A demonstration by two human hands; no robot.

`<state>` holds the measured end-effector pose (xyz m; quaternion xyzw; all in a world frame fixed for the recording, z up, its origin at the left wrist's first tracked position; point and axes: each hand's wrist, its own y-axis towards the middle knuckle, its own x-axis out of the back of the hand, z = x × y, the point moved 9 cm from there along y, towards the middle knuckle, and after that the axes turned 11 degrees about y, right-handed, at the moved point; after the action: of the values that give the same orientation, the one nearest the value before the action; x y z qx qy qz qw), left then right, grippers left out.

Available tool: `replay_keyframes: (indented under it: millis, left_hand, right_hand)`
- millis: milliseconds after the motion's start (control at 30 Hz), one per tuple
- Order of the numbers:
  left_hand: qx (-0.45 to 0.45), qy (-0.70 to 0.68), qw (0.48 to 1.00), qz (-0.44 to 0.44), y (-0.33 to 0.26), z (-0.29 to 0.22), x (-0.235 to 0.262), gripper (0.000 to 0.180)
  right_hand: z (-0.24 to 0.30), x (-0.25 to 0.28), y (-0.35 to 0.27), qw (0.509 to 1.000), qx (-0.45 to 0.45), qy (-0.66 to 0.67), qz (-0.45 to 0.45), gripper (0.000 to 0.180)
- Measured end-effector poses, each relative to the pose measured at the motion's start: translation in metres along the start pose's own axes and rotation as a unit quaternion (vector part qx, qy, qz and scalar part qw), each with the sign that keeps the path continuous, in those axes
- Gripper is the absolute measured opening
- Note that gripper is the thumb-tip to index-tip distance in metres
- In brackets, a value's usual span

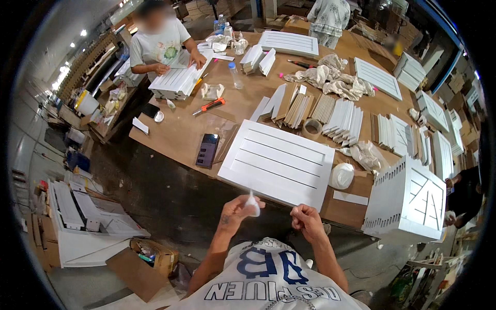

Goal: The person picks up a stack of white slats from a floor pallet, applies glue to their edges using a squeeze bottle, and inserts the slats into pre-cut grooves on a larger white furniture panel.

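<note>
Low in the frame, left of centre, an open cardboard box [155, 254] sits on the floor with small mixed items inside, too small to tell apart. Just above the lower middle, the left hand [238, 208] is raised with fingers pinched around a small white squeeze bottle [252, 203], nozzle pointing up. The right hand [306, 219] is beside it, apart from the bottle, curled into a loose fist; I cannot tell whether it holds anything. Both hands hover just off the near edge of the brown worktable [181, 132], right before a white slatted panel [279, 163] that overhangs that edge. A dark phone [207, 150] lies left of the panel. Bare floor opens to the left.
</note>
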<state>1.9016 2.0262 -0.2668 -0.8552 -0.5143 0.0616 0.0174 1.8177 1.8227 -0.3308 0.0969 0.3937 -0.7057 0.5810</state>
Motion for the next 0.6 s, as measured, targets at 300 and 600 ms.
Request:
replay_keyframes:
  millis: [300,600]
  left_hand:
    - [0.048,0.069,0.986,-0.145,-0.015,0.032,0.245,0.035]
    - [0.098,0.186,0.972,-0.107,0.006,0.041,0.406,0.033]
  right_hand:
    - [0.032,-0.218,0.261,0.811,0.296,-0.505,0.022,0.025]
    - [-0.035,-0.322,0.539,0.436,0.371,-0.819,0.039,0.037]
